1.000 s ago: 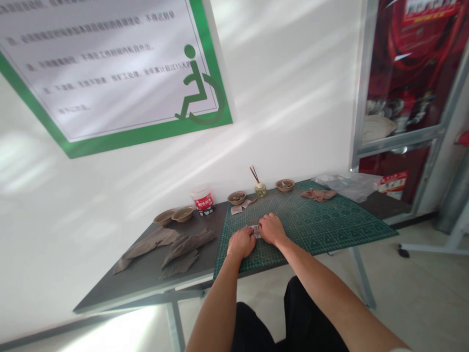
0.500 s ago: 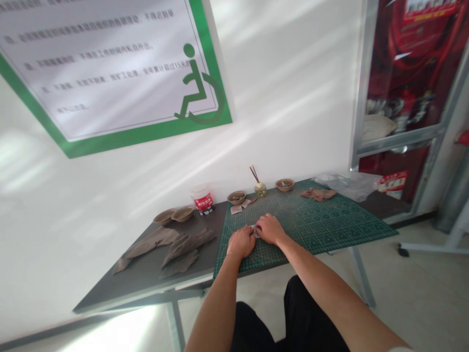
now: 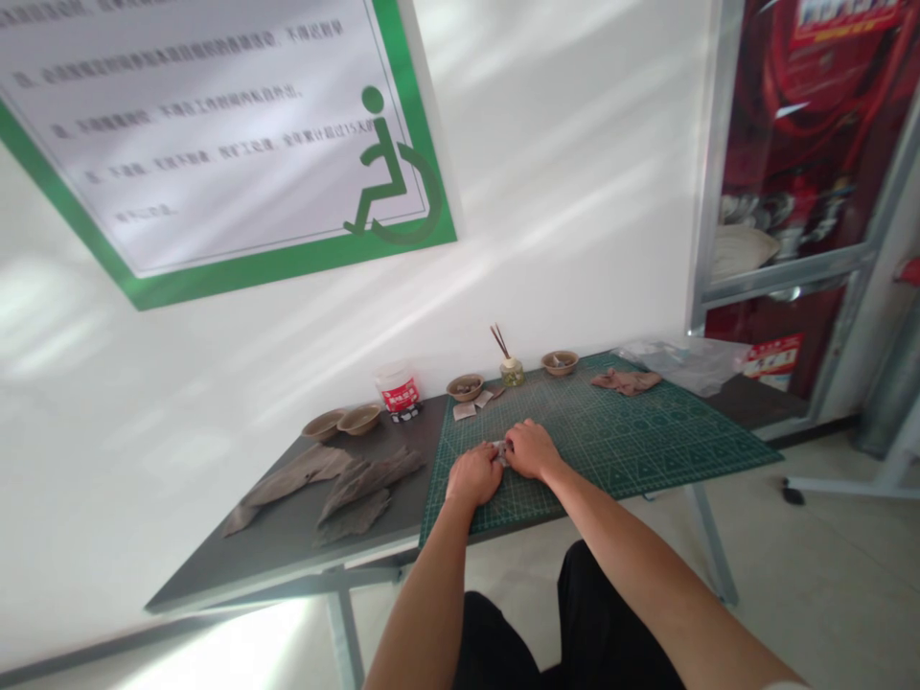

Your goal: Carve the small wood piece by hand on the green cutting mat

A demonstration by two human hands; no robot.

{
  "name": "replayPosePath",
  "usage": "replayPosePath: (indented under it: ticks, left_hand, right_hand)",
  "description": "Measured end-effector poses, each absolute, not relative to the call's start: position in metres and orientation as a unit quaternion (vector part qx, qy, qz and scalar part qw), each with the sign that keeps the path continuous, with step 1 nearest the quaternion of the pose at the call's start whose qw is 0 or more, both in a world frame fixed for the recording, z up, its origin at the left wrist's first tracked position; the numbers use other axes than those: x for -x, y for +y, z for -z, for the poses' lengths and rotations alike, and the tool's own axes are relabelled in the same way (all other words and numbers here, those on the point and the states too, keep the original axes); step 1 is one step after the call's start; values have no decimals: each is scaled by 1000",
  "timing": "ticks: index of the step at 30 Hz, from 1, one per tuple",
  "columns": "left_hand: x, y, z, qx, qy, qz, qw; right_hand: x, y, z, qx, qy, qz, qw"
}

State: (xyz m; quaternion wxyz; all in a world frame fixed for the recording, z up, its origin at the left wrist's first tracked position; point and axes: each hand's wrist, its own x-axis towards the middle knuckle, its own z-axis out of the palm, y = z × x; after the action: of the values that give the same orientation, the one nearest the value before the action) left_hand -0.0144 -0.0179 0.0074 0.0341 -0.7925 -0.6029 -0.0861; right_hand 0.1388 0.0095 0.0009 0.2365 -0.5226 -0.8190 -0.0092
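On the green cutting mat (image 3: 610, 431), my left hand (image 3: 475, 474) and my right hand (image 3: 530, 448) meet near the front edge. Between their fingertips is a small pale greyish piece (image 3: 501, 453), mostly covered, whose kind I cannot make out. The fingers of both hands are bent and closed on it. Just behind the hands lie small light squares (image 3: 465, 410), one of them overlapping a darker scrap. A brown bowl (image 3: 466, 387) with small lumps in it stands behind these squares.
Grey-brown cloths (image 3: 370, 489) lie at the left of the table, near two bowls (image 3: 357, 419) and a red-labelled jar (image 3: 400, 395). A reed diffuser (image 3: 511, 370), another bowl (image 3: 559, 362), a crumpled brown cloth (image 3: 625, 381) and a plastic bag (image 3: 686, 359) line the back.
Almost nothing differs. My right hand has shifted very slightly to the right, and the small pale piece stays between my fingertips.
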Motion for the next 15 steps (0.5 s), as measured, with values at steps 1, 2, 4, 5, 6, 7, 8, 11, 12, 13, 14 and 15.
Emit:
replayPosePath:
  ticks: [1,2,4,5,6,7,8,11,12,13,14,15]
  left_hand:
    - [15,-17,-7,792,-604,89,36]
    - [15,-17,-6,792,-602,91,38]
    - [16,-16,-5,796,-598,92,39]
    - [16,-17,-6,797,-595,91,40]
    - [16,-17,-6,798,-594,89,41]
    - [15,-17,-7,799,-593,88,42]
    - [15,-18,-7,799,-593,86,43]
    - [13,-20,-10,800,-594,79,44]
    - [13,-20,-11,799,-595,77,43]
    - [12,-21,-11,797,-598,76,41]
    - [12,-21,-12,795,-600,75,38]
    - [11,-22,-12,794,-602,75,36]
  right_hand:
    - [-138,10,-1,531,-813,10,237]
    - [-138,11,0,536,-810,12,238]
    - [-138,11,0,542,-807,14,234]
    - [-138,11,0,543,-807,14,231]
    - [-138,11,-1,542,-809,13,226]
    - [-138,11,-1,541,-812,13,221]
    - [-138,11,-1,538,-814,13,217]
    - [-139,11,-1,527,-822,17,215]
    - [-139,11,-1,523,-824,19,215]
    - [-139,11,-1,520,-826,19,216]
    - [-139,11,-2,517,-828,20,216]
    - [-139,11,-2,512,-831,20,216]
